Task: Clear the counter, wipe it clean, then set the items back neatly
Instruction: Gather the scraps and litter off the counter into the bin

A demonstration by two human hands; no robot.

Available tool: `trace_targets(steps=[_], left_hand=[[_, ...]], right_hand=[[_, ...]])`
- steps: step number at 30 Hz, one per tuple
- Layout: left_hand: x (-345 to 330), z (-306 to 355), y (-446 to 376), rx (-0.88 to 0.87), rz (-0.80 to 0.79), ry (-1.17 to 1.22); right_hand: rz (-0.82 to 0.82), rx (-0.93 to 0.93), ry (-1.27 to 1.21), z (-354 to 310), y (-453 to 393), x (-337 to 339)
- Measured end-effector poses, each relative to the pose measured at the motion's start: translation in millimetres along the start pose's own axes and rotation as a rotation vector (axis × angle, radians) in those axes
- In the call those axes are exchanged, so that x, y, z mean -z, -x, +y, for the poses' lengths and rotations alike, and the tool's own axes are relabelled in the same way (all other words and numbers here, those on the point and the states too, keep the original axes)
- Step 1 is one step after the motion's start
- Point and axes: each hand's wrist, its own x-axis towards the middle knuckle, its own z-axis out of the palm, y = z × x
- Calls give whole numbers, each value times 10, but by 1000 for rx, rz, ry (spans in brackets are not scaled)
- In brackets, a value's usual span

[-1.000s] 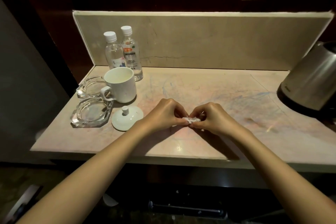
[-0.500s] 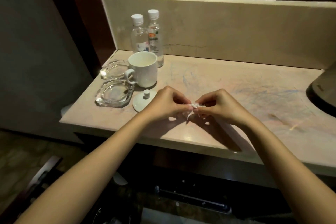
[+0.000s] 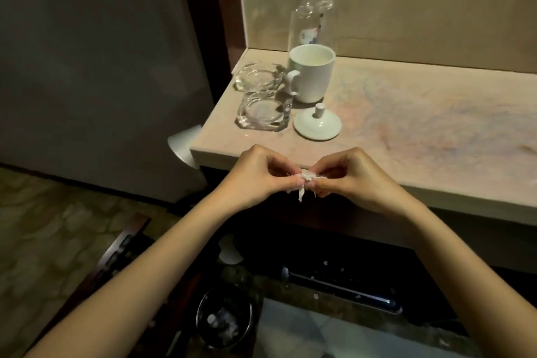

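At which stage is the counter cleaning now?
Looks early. The mug, its lid, two glass ashtrays and two bottles sit grouped at the counter's left end, and coloured smears still cover it, so wiping seems undone. In hand: the left hand and right hand pinch a shredded white scrap in front of the edge, a bin below. Left: wipe, then rearrange.

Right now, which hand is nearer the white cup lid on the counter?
Left. The left hand is just in front of the lid, slightly to its left, past the counter edge. The right hand sits farther off to the lid's right; both pinch the paper scrap.
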Motion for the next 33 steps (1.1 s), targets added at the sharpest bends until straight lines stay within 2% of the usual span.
trace_targets(steps=[7, 15, 25, 33], left_hand=[[424, -806, 692, 86, -54, 4], [360, -1983, 1273, 315, -14, 50], [-274, -3612, 1543, 561, 41, 95], [-1187, -5099, 1584, 724, 72, 13]], right_hand=[[-85, -69, -31, 169, -65, -1094], [-235, -196, -71, 926, -244, -2129], [-315, -357, -57, 2444, -527, -3164], [-363, -466, 66, 4076, -670, -3895]])
